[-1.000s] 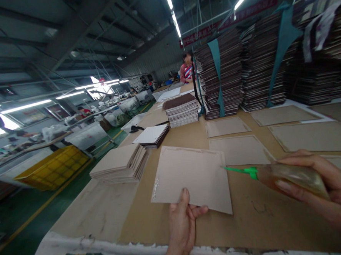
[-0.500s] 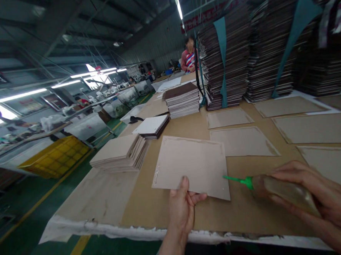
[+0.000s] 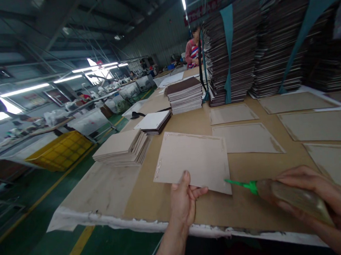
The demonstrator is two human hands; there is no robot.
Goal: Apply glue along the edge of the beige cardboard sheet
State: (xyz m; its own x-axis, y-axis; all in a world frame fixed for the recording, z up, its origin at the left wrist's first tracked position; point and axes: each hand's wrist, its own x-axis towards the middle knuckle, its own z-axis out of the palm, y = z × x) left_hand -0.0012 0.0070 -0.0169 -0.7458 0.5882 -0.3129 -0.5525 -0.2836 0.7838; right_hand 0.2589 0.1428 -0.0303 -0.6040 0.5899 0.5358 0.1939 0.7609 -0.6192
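My left hand (image 3: 184,199) grips a beige cardboard sheet (image 3: 193,160) by its near edge, thumb on top and fingers beneath, holding it tilted above the table. Shiny beads of clear glue run along parts of the sheet's left, far and right edges. In my right hand (image 3: 316,195) is a squeeze glue bottle (image 3: 293,197), brownish and translucent, with a long green nozzle (image 3: 241,184). The nozzle tip is at the sheet's right edge, near its lower right corner; whether it touches cannot be told.
Beige sheets with glue-marked edges (image 3: 246,138) lie to the right. At the left stand a beige board stack (image 3: 118,144) and a white-topped stack (image 3: 152,121). Tall dark stacks (image 3: 232,58) rise behind. A person (image 3: 192,51) is at the far end. The table's front edge (image 3: 136,224) is close.
The green nozzle has moved slightly down along the sheet's right edge, with more glue visible there. My left hand keeps its hold. The whole view has shifted slightly.
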